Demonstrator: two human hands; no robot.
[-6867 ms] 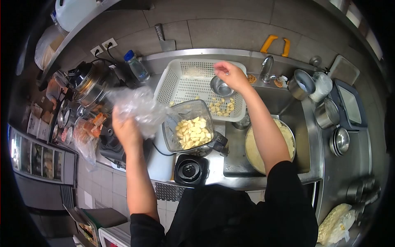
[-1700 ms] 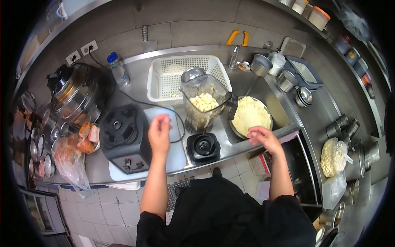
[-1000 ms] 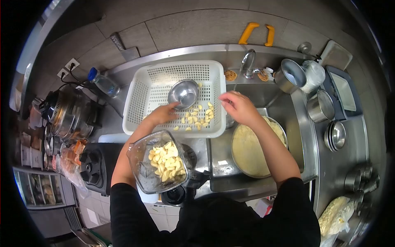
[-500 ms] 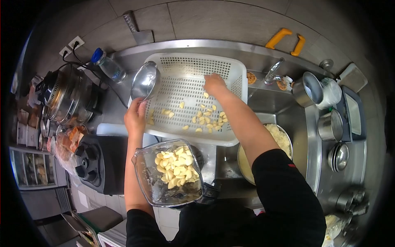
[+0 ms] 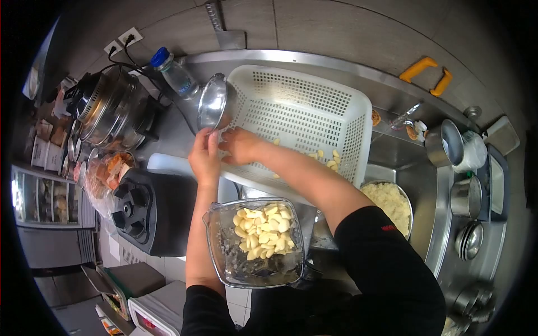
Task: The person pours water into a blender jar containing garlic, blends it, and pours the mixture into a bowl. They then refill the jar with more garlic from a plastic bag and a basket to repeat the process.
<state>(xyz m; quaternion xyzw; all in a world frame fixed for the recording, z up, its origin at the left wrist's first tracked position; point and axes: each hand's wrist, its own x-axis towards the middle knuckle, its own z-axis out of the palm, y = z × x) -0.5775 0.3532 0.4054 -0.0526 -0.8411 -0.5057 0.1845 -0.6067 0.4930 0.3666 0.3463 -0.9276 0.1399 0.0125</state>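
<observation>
My left hand (image 5: 205,155) grips the rim of a shiny metal bowl (image 5: 213,105), which is tilted on its side at the left end of a white perforated basket (image 5: 302,78). Close beside it, my right hand (image 5: 242,147) reaches into the left part of the basket with its fingers curled; anything in them is hidden. Peeled garlic cloves (image 5: 334,162) lie on the basket floor, some partly behind my right forearm. Nearer to me stands a clear blender jar (image 5: 227,266) with many garlic cloves (image 5: 264,231) in it.
A black blender base (image 5: 168,215) lies left of the jar. In the sink at right sits a bowl of pale mash (image 5: 389,204). A blue-capped bottle (image 5: 179,78) stands behind the metal bowl. Metal pots (image 5: 466,196) are at far right.
My right hand has moved from the basket's far right side to its left end, next to my left hand. The metal bowl stays in my left hand. The view has shifted.
</observation>
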